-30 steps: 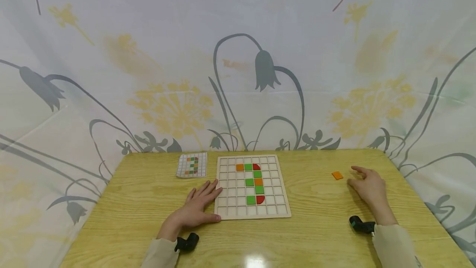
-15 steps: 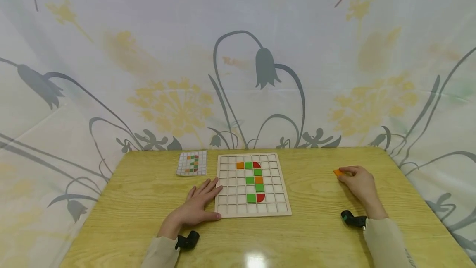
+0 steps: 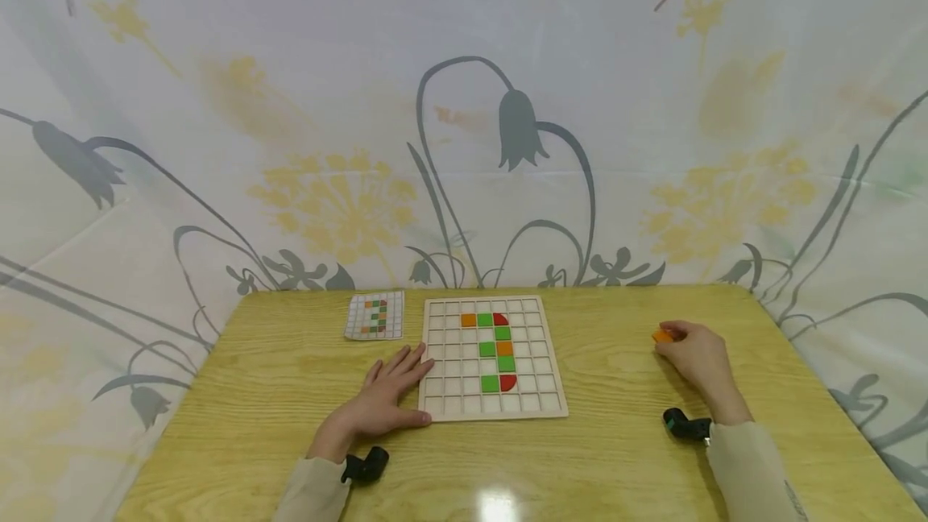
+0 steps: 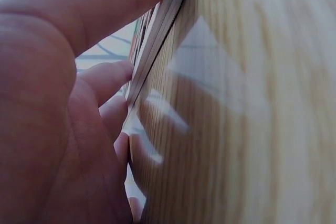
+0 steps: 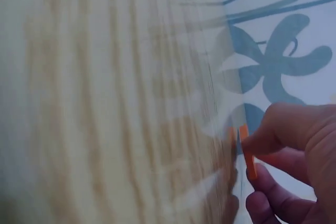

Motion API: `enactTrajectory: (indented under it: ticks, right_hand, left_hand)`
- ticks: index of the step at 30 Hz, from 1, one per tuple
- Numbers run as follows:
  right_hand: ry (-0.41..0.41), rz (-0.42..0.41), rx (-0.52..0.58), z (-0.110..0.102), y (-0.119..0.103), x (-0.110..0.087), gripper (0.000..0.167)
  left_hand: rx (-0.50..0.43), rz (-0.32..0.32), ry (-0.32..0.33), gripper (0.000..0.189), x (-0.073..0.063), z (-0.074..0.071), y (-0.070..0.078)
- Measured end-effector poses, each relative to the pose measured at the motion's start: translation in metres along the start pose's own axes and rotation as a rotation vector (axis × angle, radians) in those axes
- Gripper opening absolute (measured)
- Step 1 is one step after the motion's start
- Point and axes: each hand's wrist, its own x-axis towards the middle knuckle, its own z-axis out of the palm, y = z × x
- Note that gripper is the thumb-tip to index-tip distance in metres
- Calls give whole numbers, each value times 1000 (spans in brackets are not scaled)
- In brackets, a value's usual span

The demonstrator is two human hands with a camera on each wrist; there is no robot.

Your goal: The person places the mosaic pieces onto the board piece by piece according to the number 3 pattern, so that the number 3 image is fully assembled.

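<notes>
In the head view a pale wooden grid board [image 3: 453, 401] lies mid-table, with several green, orange and red tiles set in its squares. My left hand [image 3: 380, 401] rests at the board's left edge, fingers straight and spread; the left wrist view shows the thumb and fingertips against the board's side [image 4: 163, 22]. Off to the right, my right hand [image 3: 698, 357] pinches an orange square tile [image 3: 661, 336] between thumb and fingers. Seen edge-on in the right wrist view, the tile [image 5: 248, 153] stands slightly off the tabletop.
A small printed card [image 3: 374, 316] with a coloured grid pattern lies left of the board. The yellow wooden table [image 3: 594, 457] ends at the back against a flower-patterned curtain [image 3: 326, 103]. Bare tabletop stretches between the board and my right hand.
My right hand has moved left to the orange tile, which lay flat on the table, and has taken hold of it and lifted it slightly. The left hand has stayed put.
</notes>
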Motion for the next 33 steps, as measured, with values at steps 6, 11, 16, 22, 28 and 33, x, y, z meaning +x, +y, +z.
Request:
enactTrajectory:
  ticks: [6,11,16,22,28,33]
  right_hand:
    - [-54,-2,37,4,-8,0,46]
    - [-69,-62,78,21,-30,-3,42]
    - [-106,-131,97,42,-59,-4,39]
    - [-133,-246,96,64,-92,-3,34]
    - [-175,-317,89,79,-122,-2,32]
    - [-248,-346,130,92,-145,-8,34]
  left_hand:
    - [11,0,6,82,0,-2,3]
    - [6,2,8,83,0,-2,3]
    - [13,10,6,83,1,-1,1]
    - [13,14,9,84,1,1,0]
    - [19,10,8,84,2,1,1]
    - [9,10,12,83,1,-1,4]
